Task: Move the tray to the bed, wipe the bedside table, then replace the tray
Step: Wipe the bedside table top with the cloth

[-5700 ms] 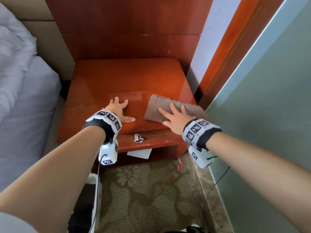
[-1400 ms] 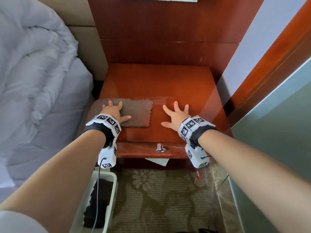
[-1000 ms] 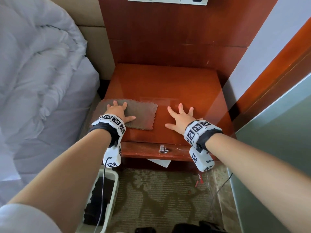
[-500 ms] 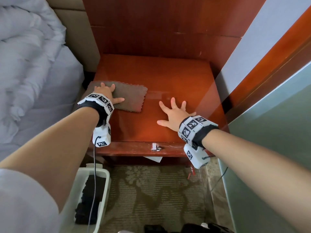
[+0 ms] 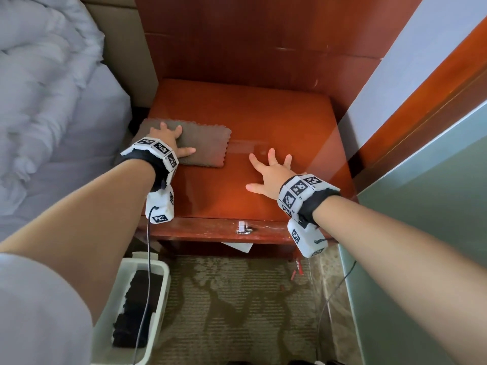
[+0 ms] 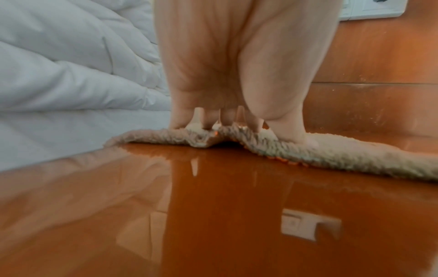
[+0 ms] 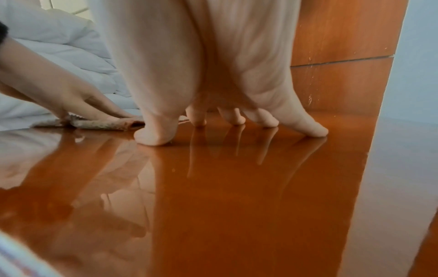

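Observation:
A glossy red-brown bedside table (image 5: 263,119) fills the middle of the head view. On its left part lies a brown fluffy cloth (image 5: 208,146), partly overhanging the left edge. My left hand (image 5: 168,139) presses flat on the cloth with straight fingers; the left wrist view shows the cloth (image 6: 331,155) bunched a little under the left hand (image 6: 227,120). My right hand (image 5: 271,169) rests on the bare tabletop with spread fingers, its fingertips (image 7: 237,120) touching the table (image 7: 237,187). No tray is in view.
The bed with its white duvet (image 5: 47,88) lies to the left, close to the table. A white bin (image 5: 155,270) with dark contents stands on the carpet below my left arm. A wall and a glass panel (image 5: 427,193) close in the right side.
The cloth went from under my right hand at the table's right to under my left hand at the left. In the last second the left hand slid it farther back.

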A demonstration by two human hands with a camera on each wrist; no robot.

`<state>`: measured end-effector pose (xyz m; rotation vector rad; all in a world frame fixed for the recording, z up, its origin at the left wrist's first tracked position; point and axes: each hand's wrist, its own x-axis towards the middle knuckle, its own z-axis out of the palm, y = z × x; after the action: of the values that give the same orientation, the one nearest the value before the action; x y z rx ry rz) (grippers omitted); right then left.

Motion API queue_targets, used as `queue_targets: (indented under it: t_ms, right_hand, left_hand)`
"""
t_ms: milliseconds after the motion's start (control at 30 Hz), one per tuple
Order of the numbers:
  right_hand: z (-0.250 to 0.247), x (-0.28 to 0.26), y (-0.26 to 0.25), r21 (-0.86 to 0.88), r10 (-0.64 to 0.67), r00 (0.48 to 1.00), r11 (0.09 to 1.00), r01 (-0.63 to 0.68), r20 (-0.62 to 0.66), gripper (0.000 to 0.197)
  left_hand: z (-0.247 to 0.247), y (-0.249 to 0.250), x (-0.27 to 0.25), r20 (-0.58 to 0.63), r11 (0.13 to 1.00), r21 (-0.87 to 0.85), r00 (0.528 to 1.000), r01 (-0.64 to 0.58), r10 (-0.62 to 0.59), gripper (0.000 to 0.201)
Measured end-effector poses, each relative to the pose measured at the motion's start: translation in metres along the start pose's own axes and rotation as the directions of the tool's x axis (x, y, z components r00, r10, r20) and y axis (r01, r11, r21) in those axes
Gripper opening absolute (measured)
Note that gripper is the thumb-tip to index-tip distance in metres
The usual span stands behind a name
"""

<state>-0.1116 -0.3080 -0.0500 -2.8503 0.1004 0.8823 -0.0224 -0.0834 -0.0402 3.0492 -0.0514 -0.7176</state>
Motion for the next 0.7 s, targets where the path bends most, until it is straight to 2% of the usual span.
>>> queue_targets:
  t_ms: [700]
  right_hand:
    - [0.007,0.011,0.004,-0.025,-0.009,0.999,1.0,0.008,-0.051,0.077]
  left_hand:
    - [0.047,-0.009,-0.081,0.087,0.994,-0.098,0.995,0.053,-0.044,0.077]
